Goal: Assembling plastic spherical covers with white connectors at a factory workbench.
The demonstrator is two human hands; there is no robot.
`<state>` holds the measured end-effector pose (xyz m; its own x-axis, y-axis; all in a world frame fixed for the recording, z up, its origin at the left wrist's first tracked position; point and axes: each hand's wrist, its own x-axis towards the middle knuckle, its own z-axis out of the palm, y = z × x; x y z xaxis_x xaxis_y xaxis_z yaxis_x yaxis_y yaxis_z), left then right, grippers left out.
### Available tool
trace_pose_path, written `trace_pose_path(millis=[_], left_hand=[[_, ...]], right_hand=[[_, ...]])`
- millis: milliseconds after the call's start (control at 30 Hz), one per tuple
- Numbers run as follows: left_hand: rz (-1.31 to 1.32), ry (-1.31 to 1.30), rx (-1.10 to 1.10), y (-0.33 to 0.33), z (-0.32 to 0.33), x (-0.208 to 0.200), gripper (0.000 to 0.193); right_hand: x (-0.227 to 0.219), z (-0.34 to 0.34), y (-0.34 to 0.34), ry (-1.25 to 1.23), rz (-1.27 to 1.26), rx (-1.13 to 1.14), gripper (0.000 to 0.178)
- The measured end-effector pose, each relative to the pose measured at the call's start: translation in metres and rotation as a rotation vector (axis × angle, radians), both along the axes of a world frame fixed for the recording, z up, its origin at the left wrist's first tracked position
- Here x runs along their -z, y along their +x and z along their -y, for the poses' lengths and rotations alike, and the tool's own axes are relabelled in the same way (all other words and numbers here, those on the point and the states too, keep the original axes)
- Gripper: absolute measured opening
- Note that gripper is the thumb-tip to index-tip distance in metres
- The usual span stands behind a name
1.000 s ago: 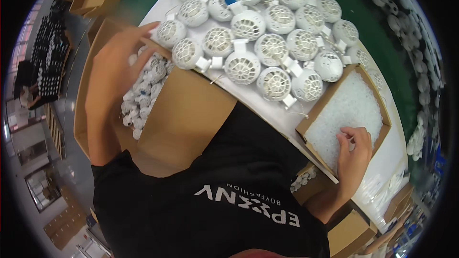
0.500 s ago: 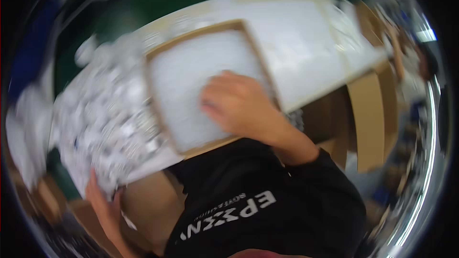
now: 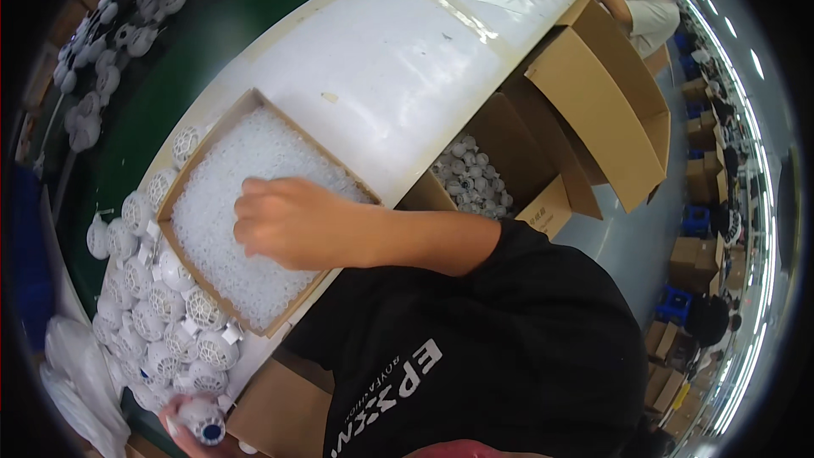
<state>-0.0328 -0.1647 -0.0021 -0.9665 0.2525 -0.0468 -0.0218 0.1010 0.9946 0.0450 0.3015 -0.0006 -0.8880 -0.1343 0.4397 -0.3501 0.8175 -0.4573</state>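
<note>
My right hand [image 3: 284, 222] is over a shallow cardboard tray [image 3: 254, 100] filled with small clear plastic pieces [image 3: 225, 174]. Its fingers are curled together, and whatever they pinch is hidden. Down at the lower left, my left hand [image 3: 175, 427] grips a white round housing [image 3: 200, 414] with a dark ring at its end. Beside it, many similar white housings with a web-like lattice pattern [image 3: 178, 341] crowd the table's near left part.
An open cardboard box [image 3: 509, 131] holding small white round parts [image 3: 471, 176] stands against the table's right edge. Another carton [image 3: 284, 407] is below the tray. Beyond the white tabletop [image 3: 356, 59] runs a green belt [image 3: 229, 13]. Another person [image 3: 649, 8] works at the far right.
The view has turned, so the tray now appears further left and the right-hand box shows more fully. A white housing is now visible in my left hand; my right hand remains over the tray.
</note>
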Motion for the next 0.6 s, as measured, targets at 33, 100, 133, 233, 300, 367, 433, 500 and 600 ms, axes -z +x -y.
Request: trace_pose_path(millis=[33, 100, 133, 233, 300, 367, 433, 500, 600], left_hand=[[0.07, 0.15, 0.217, 0.001, -0.048, -0.016, 0.052], [0.097, 0.315, 0.417, 0.012, -0.127, -0.038, 0.042], [0.063, 0.334, 0.413, 0.015, -0.151, -0.041, 0.039], [0.243, 0.508, 0.558, 0.008, -0.201, -0.044, 0.033], [0.266, 0.492, 0.546, 0.004, -0.214, -0.044, 0.033], [0.223, 0.44, 0.51, 0.0, -0.214, -0.04, 0.034], [0.164, 0.431, 0.558, 0.002, -0.204, -0.032, 0.028], [0.209, 0.445, 0.476, 0.008, -0.197, -0.03, 0.021], [0.276, 0.53, 0.378, 0.013, -0.192, -0.023, 0.009]], right_hand=[[0.0, 0.001, -0.002, -0.057, -0.068, 0.003, 0.011], [-0.001, 0.003, -0.007, -0.195, -0.201, -0.016, 0.008], [-0.001, 0.002, -0.007, -0.206, -0.192, -0.049, 0.008], [-0.012, 0.001, -0.001, -0.41, -0.189, -0.02, 0.016], [-0.019, -0.002, 0.001, -0.434, -0.04, -0.026, 0.018], [-0.023, 0.003, 0.003, -0.439, 0.03, -0.058, 0.017], [-0.029, 0.009, 0.003, -0.467, 0.216, 0.085, 0.018], [-0.027, 0.011, -0.004, -0.444, 0.182, 0.054, 0.019], [-0.024, 0.011, -0.01, -0.346, 0.08, 0.051, 0.02]])
